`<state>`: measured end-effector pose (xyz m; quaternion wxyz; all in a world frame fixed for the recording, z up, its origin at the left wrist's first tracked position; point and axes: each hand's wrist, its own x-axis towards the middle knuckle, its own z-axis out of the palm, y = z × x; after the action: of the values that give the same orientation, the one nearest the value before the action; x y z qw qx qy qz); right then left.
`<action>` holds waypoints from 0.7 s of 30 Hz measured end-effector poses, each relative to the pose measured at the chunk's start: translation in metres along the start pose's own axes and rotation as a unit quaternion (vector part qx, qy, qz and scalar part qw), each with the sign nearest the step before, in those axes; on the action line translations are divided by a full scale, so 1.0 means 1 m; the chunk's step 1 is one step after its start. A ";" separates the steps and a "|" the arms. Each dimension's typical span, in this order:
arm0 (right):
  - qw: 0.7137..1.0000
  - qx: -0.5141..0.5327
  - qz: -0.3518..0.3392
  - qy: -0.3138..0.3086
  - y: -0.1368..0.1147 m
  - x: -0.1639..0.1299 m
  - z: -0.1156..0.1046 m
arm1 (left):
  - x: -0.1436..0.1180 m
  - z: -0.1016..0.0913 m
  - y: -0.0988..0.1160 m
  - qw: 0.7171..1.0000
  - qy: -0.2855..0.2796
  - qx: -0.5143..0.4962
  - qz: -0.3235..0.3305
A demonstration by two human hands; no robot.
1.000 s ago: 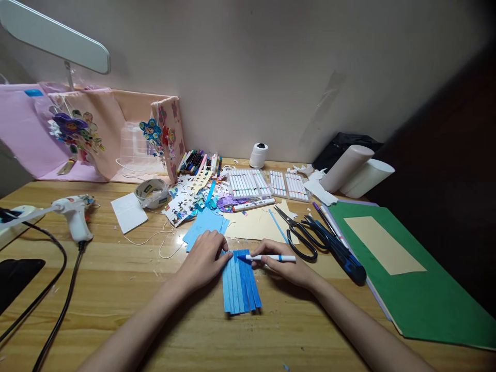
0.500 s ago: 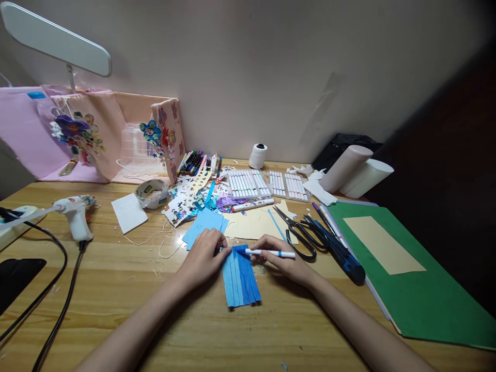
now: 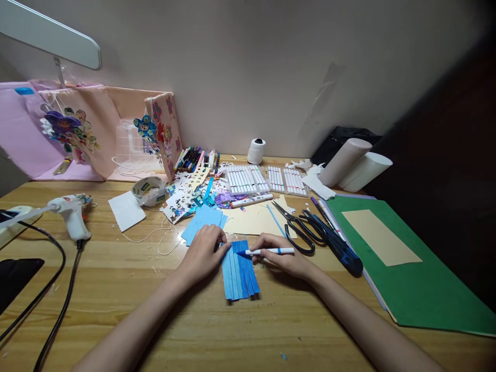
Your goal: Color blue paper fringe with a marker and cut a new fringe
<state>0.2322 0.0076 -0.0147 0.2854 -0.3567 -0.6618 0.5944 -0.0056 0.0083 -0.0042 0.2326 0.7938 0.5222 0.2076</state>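
A bundle of blue paper strips (image 3: 239,273) lies side by side on the wooden desk (image 3: 127,289) in front of me. My left hand (image 3: 203,251) presses down on the top left end of the strips. My right hand (image 3: 279,257) holds a white marker with a blue tip (image 3: 267,251), lying almost level, its tip touching the upper part of the strips.
Black scissors (image 3: 296,231) and a dark knife (image 3: 341,251) lie right of my hands, then a green sheet (image 3: 422,289). Marker trays (image 3: 248,181), paper scraps, a tape roll (image 3: 148,188), blue paper (image 3: 203,219) and a thread spool (image 3: 256,151) lie behind. A glue gun (image 3: 72,214) with its cable sits left.
The marker tip slides back and forth across the upper strips. Both hands stay on the bundle, and the whole view has shifted slightly upward.
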 end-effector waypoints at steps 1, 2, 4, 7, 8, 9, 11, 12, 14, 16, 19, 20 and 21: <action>1.000 0.000 -0.001 0.004 0.000 0.000 0.000 | 0.000 0.000 0.000 1.000 0.000 0.000 0.001; 1.000 0.000 -0.003 0.012 0.001 0.000 0.000 | 0.000 0.000 0.000 1.000 0.001 -0.001 0.003; 1.000 0.001 -0.006 0.023 0.001 0.000 0.000 | 0.000 0.000 0.000 1.000 0.000 -0.001 0.003; 1.000 -0.001 -0.003 0.005 0.001 0.001 0.000 | 0.001 0.000 0.001 1.000 -0.002 0.001 -0.003; 1.000 0.000 -0.002 0.006 0.001 0.001 0.000 | 0.001 0.000 0.001 1.000 -0.002 0.003 -0.003; 1.000 0.002 -0.002 0.012 0.001 0.001 0.000 | 0.001 0.000 0.001 1.000 -0.002 0.004 -0.004; 1.000 0.009 -0.001 0.030 0.001 0.001 0.000 | 0.001 0.000 0.001 1.000 -0.002 0.005 -0.004; 0.999 0.012 0.001 0.031 0.002 0.001 0.001 | 0.001 0.000 0.001 1.000 -0.002 0.005 -0.004; 1.000 0.013 0.006 0.022 0.002 0.001 0.001 | 0.001 0.000 0.001 1.000 -0.002 0.006 -0.004; 1.000 0.010 0.004 0.024 0.001 0.001 0.002 | 0.000 0.000 0.001 1.000 0.000 0.006 -0.003; 0.999 0.001 -0.002 0.037 -0.002 0.000 0.002 | 0.000 0.000 0.001 1.000 0.000 0.002 -0.004; 0.999 -0.001 -0.002 0.034 -0.003 0.000 0.002 | 0.000 0.000 0.001 1.000 0.000 0.001 -0.005; 1.000 -0.002 0.000 0.027 -0.003 0.000 0.002 | 0.000 0.000 0.001 1.000 0.000 0.000 -0.006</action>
<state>0.2303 0.0059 -0.0117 0.3028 -0.3728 -0.6549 0.5834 -0.0048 0.0081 -0.0042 0.2335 0.7907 0.5270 0.2061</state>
